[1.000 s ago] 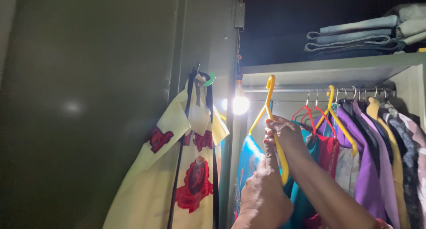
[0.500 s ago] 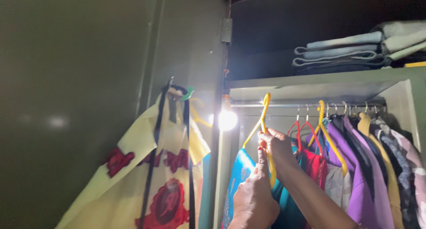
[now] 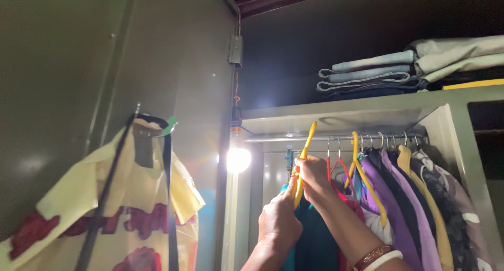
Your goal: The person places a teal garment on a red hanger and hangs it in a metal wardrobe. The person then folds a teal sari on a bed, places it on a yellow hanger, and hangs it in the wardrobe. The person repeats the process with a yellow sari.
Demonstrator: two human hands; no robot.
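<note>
Tall grey-green metal wardrobe, door swung open at left.
Pale yellow garment with red flower print, hung on the inside of the door.
Row of hanging clothes, purple, yellow and dark, crowded at the right end of the rail.
Stack of folded grey and beige cloths, on the upper shelf.
Teal garment, hanging below both hands.
Thin metal rail, under the shelf.
Left hand, raised, fingers touching the lower stem of the hanger.
Right hand, closed around the hanger's neck.
Yellow plastic hanger, hook tilted up just at the rail, left of a red hanger.
Glowing round bulb, at the door frame.
</note>
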